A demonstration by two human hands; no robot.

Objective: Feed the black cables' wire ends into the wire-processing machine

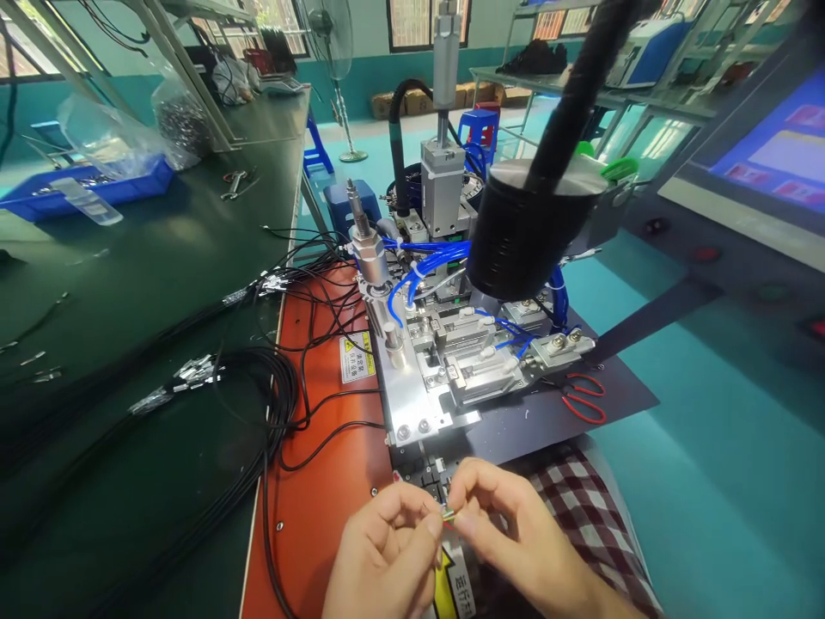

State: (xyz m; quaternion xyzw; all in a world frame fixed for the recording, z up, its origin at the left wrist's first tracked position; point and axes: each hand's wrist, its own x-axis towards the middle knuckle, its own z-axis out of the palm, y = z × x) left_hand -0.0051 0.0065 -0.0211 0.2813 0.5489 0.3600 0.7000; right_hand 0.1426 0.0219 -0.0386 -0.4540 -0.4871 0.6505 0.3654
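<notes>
My left hand (390,550) and my right hand (512,529) meet at the bottom middle, in front of the machine. Thumb and forefinger of each are pinched round the two ends of a small shiny metal piece (449,516), short and rod-like; its exact kind is too small to make out. Fingertips hide part of it. Just beyond the hands is a dark fixture (429,468) at the machine's near edge. Below them a yellow warning label (444,589) partly shows.
The machine (412,387), with blue air tubes, stands on an orange base (322,473). Bundled black cables (280,404) cross the left table's edge. Red-handled pliers (585,400) lie right of the machine. A black lamp-like hood (528,232) hangs over it; a screen (779,146) is at right.
</notes>
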